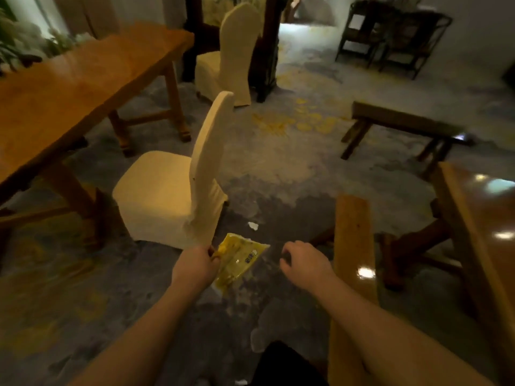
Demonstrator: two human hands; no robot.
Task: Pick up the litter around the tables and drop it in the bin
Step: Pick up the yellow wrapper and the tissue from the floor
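Yellow plastic catches the eye low in the centre of the frame: a crinkled snack wrapper (240, 259), held up above the carpet. The left hand (195, 267) has its grip pinched on the wrapper's left edge, thumb and fingers closed over the plastic. The right hand (305, 261) hangs just to the right of the wrapper, apart from it, fingers curled loosely downward and grasping nothing. Both bare forearms reach in from the bottom edge.

Just above the wrapper, a small white paper scrap (253, 225) lies on the grey and yellow patterned carpet (278, 162), near the back corner of a chair in a cream fabric cover (170, 196). That chair stands at centre left, facing a long wooden counter (69, 87) that fills the upper left. A second covered chair (231, 54) stands at top centre, beside a dark wooden pillar (267, 51).

At lower right, a glossy wooden bench (354, 246) runs up from the bottom edge, with another polished counter (485, 218) at the right edge. A darker bench (401, 123) sits at middle right, well apart from the hands. Dark chairs (390, 34) blur at upper right. Another pale scrap (241, 382) peeks in at the bottom edge.
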